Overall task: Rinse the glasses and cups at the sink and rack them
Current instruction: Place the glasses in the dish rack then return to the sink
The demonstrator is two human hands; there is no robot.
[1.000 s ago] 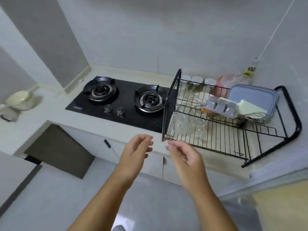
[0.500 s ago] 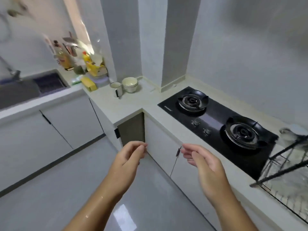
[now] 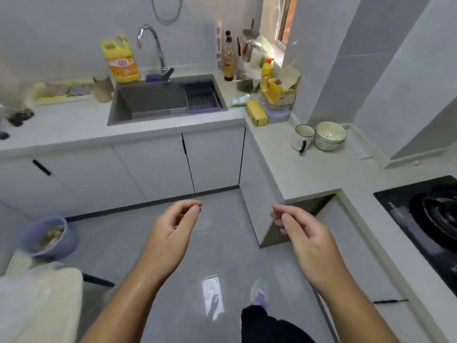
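- Hands: 2, the left hand (image 3: 173,229) and the right hand (image 3: 306,233).
- Sink (image 3: 150,99): 1, with 1 faucet (image 3: 154,44) and 1 drain basket (image 3: 201,96).
- Mug (image 3: 302,137): 1, white, black handle.
- Bowl stack (image 3: 330,136): 1; bowls in it, cannot tell.
- Yellow detergent jug (image 3: 121,59): 1.
- Yellow squeeze bottle (image 3: 267,70): 1.
- Yellow sponge (image 3: 256,113): 1.
- Stove burner (image 3: 440,214): 1 in view.
- Blue bin (image 3: 49,237): 1, on the floor.

Sink basin (image 3: 153,99) lies open — faucet (image 3: 153,43) arches behind, drain basket (image 3: 200,97) fills its right end.
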